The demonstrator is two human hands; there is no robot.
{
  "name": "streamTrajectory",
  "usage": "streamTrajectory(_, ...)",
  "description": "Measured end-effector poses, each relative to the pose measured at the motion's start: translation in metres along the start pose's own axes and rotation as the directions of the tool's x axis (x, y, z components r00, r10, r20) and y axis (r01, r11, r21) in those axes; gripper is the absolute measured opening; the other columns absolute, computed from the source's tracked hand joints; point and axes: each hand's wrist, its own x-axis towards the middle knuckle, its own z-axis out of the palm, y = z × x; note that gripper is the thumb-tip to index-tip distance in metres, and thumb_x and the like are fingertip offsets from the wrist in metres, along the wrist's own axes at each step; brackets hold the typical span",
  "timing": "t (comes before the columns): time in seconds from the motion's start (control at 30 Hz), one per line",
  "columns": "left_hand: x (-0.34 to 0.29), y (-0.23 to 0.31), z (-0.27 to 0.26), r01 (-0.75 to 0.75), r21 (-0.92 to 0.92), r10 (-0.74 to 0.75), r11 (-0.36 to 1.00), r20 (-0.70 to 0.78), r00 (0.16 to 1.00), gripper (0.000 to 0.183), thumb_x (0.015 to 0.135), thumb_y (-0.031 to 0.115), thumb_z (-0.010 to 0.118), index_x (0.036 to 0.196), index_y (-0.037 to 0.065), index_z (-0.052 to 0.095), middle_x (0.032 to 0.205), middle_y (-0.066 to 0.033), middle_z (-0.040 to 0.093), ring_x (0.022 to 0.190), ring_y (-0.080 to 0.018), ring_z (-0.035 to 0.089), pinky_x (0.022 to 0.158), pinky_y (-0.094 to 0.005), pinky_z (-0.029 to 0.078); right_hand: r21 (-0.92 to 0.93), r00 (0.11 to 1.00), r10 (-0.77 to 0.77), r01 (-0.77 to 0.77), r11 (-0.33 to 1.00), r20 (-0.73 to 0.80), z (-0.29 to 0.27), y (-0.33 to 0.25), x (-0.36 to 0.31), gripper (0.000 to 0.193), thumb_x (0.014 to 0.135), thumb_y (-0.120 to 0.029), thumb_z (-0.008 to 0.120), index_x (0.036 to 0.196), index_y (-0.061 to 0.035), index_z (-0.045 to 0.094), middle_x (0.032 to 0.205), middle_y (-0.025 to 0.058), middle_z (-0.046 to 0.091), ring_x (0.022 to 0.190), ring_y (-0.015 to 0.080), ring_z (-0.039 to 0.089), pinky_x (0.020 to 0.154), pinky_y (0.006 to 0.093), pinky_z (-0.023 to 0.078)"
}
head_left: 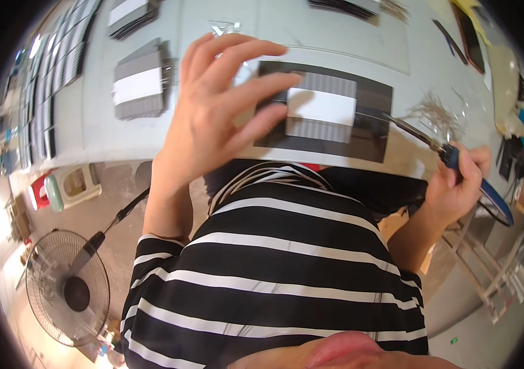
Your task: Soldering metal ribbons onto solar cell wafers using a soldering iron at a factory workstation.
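Note:
A flat grey striped piece with a white band across its middle point(322, 106) lies on a dark rectangular mat point(372, 144) at the table's near edge. My left hand point(216, 101) hovers at the piece's left side, fingers spread and slightly blurred, with index finger and thumb nearest its left edge. Whether those fingertips touch it, I cannot tell. In my right hand point(452, 187) is a soldering iron point(425, 136), gripped by its blue handle. The iron's thin tip points left, close to the piece's right edge.
Stacks of similar grey pieces point(139, 86) stand to the left and at the far edge. Thin wire offcuts point(437, 117) lie beside the iron. A phone point(468, 37) is at the far right. A fan point(68, 289) stands on the floor at left.

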Motion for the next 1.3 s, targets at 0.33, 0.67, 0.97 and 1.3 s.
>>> streamTrajectory(0.33, -0.031, -0.017, 0.0, 0.057, 0.31, -0.062, 0.949, 0.004, 0.998, 0.031, 0.079, 0.028, 0.077, 0.107, 0.017, 0.07, 0.12, 0.0042, 0.063, 0.115, -0.0235, 0.054, 0.111, -0.0502, 0.033, -0.024, 0.995, 0.088, -0.087, 0.996, 0.055, 0.022, 0.006, 0.001, 0.019, 0.085, -0.001, 0.055, 0.074, -0.0043, 0.04, 0.06, -0.0009, 0.034, 0.049, 0.0062, 0.026, 0.05, 0.0215, 0.022)
streamTrajectory(0.67, -0.028, -0.02, -0.002, 0.061, 0.344, -0.076, 0.937, 0.03, 0.997, 0.047, 0.084, 0.047, 0.068, 0.118, 0.014, 0.066, 0.127, 0.001, 0.061, 0.12, -0.0257, 0.05, 0.109, -0.0492, 0.034, -0.12, 0.988, 0.105, -0.09, 0.989, 0.117, 0.035, 0.007, -0.002, 0.02, 0.091, -0.004, 0.051, 0.077, -0.0069, 0.037, 0.057, 0.0, 0.034, 0.049, 0.0067, 0.028, 0.05, 0.0211, 0.024)
streamTrajectory(0.97, -0.05, 0.013, 0.002, 0.016, 0.161, -0.042, 0.987, 0.16, 0.986, 0.055, 0.082, 0.05, 0.068, 0.119, 0.008, 0.066, 0.127, -0.0003, 0.059, 0.12, -0.0245, 0.048, 0.111, -0.0506, 0.031, -0.13, 0.984, 0.117, -0.099, 0.987, 0.134, 0.036, 0.004, -0.005, 0.02, 0.091, -0.005, 0.051, 0.077, -0.0073, 0.037, 0.054, -0.0009, 0.033, 0.048, 0.0072, 0.027, 0.052, 0.0221, 0.026)
streamTrajectory(1.3, -0.051, 0.013, 0.008, 0.099, 0.195, -0.114, 0.976, 0.067, 0.991, 0.058, 0.082, 0.053, 0.066, 0.12, 0.009, 0.066, 0.12, -0.0014, 0.059, 0.111, -0.0237, 0.049, 0.109, -0.0495, 0.03, -0.028, 0.986, 0.051, -0.047, 0.998, 0.158, 0.052, 0.015, -0.003, 0.012, 0.083, 0.002, 0.056, 0.078, -0.0021, 0.046, 0.058, 0.0006, 0.043, 0.045, 0.0034, 0.025, 0.072, 0.0207, 0.042)
